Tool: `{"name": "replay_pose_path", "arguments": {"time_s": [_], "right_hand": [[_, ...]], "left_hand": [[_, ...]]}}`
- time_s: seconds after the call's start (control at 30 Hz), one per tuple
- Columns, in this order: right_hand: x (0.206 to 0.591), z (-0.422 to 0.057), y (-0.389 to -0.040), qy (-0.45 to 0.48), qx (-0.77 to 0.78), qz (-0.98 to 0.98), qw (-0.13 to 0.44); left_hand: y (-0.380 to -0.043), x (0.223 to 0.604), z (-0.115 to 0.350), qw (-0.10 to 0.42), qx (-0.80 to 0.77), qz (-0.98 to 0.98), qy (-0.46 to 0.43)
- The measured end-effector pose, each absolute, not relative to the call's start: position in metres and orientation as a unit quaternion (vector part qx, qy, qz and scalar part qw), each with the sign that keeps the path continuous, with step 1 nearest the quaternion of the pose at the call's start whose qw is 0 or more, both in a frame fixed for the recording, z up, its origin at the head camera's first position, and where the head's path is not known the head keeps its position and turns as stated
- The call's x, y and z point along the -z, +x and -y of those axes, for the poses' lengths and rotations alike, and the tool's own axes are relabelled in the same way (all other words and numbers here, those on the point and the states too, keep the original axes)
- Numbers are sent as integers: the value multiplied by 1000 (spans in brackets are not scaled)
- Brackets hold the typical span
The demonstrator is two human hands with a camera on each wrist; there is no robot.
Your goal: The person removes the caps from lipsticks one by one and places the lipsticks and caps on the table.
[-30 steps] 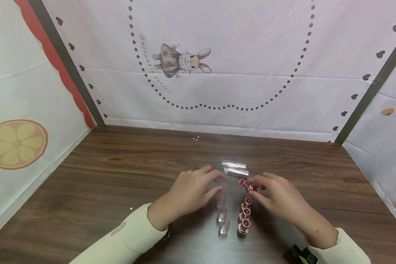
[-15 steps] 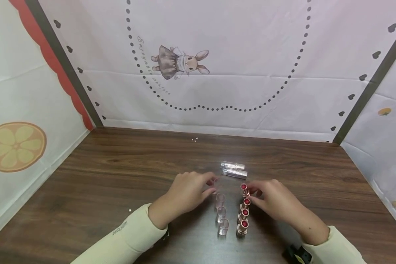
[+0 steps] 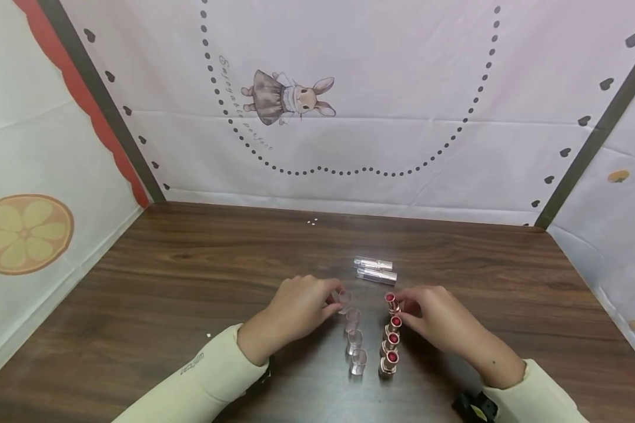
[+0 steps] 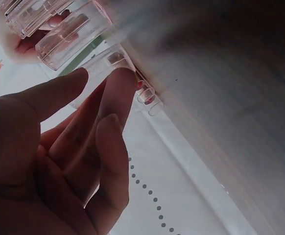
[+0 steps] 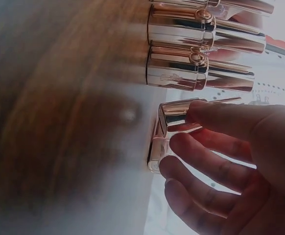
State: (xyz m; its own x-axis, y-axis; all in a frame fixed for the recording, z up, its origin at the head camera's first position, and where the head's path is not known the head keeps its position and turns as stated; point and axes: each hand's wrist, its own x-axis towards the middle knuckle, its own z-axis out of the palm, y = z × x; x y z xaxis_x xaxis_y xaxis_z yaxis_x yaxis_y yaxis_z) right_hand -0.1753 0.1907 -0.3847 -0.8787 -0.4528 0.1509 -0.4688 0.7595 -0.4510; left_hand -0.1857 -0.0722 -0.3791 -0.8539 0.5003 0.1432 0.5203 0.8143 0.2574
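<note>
My left hand (image 3: 300,308) pinches a clear lipstick cap (image 4: 99,67) between thumb and fingers, at the far end of a row of clear caps (image 3: 358,362). The caps stand open side up. To the right, my right hand (image 3: 438,317) grips an uncapped lipstick (image 5: 174,115) by its rose-gold case, thumb on one side and fingertips on the other. That lipstick is upright, its red tip (image 3: 390,298) facing up. It is at the far end of a row of uncapped lipsticks (image 3: 388,364), which runs beside the caps.
Two silvery, clear-capped lipsticks (image 3: 376,276) lie on their sides just beyond both rows. Tiny white bits (image 3: 312,221) are scattered near the back of the wooden table (image 3: 217,252). Printed cloth walls (image 3: 402,88) rise at the back and sides.
The right hand has lowered its tilted lipstick to upright at the row's far end. The left hand has moved slightly left and nearer, and a cap now shows at its fingertips.
</note>
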Motion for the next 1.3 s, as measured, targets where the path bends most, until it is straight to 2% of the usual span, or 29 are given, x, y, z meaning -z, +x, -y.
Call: {"name": "replay_pose_path", "arguments": {"time_s": [0.5,0.77,1.3], "right_hand": [[389,-193,-177,244,-265,932,-37],[389,-192,-178,243,-264,933,-43],[389,-192,-178,254,-268,928,-52]], "left_hand": [[-185,379,69,6,138,954,-267],[-184,379,70,19,144,951,-274],[-185,380,69,5,156,948,-277]]}}
